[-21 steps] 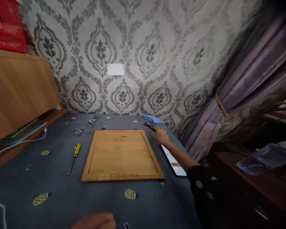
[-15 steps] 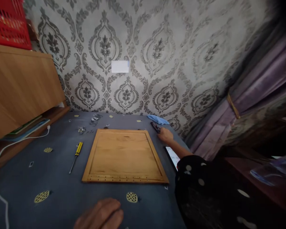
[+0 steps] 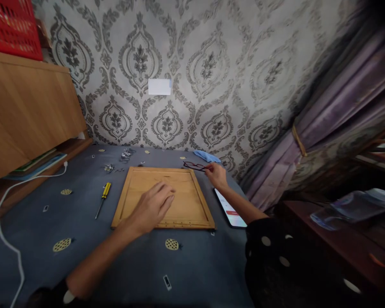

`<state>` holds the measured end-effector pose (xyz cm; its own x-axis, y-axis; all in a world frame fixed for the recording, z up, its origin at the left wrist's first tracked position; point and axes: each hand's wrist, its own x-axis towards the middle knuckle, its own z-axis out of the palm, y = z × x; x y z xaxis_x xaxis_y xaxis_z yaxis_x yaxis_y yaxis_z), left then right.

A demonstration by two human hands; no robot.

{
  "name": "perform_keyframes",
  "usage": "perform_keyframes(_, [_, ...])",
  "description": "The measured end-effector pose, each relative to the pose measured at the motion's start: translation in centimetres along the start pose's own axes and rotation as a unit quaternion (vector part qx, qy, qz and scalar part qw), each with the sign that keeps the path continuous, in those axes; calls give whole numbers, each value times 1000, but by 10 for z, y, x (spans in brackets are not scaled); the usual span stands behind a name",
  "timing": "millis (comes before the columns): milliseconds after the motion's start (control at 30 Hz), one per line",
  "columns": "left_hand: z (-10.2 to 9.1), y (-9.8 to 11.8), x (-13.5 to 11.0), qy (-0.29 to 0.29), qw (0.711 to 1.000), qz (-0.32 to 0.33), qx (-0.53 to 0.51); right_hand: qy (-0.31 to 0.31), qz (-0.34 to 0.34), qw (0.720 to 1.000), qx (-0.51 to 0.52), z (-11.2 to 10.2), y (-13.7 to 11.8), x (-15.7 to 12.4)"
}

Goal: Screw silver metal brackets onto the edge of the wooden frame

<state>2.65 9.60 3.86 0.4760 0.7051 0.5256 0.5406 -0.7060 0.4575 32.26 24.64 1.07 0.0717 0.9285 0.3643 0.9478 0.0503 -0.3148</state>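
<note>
My right hand [image 3: 216, 174] pinches a pair of dark-framed eyeglasses [image 3: 195, 166] by one end, raised near the far right corner of a wooden panel [image 3: 182, 201]. Over the middle of that panel is my left hand [image 3: 155, 204], holding nothing, its fingers partly spread; whether it touches the wood I cannot tell. The panel lies flat, with a row of small holes along its near edge. A smartphone [image 3: 229, 209] with a lit screen lies under my right forearm. Left of the panel rests a screwdriver [image 3: 105, 191] with a yellow handle.
Small metal hardware [image 3: 125, 155] lies at the back left of the patterned cloth [image 3: 131, 265]. A blue cloth [image 3: 206, 156] is by the wall. A wooden cabinet [image 3: 35, 115] and a white cable [image 3: 11, 239] take up the left. At right lies a clear plastic bottle [image 3: 349, 209].
My right hand has lifted the eyeglasses off the cloth and drawn them toward the panel. My left hand has moved forward from the near edge to over the panel.
</note>
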Motion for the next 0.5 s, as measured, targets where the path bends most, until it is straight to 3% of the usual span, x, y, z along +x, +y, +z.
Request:
perform_keyframes(133, [3, -5, 25, 26, 1000, -15, -3, 46, -68, 991, 105, -21, -39, -34])
perform_keyframes(267, [4, -6, 40, 26, 998, -26, -56, 53, -161, 965, 201, -39, -88, -78])
perform_keyframes(367, [4, -9, 35, -25, 984, -52, -167, 44, -194, 947, 253, -50, -118, -108])
perform_keyframes(500, [-5, -8, 10, -101, 953, -80, -273, 49, -192, 912, 360, -55, -138, -131])
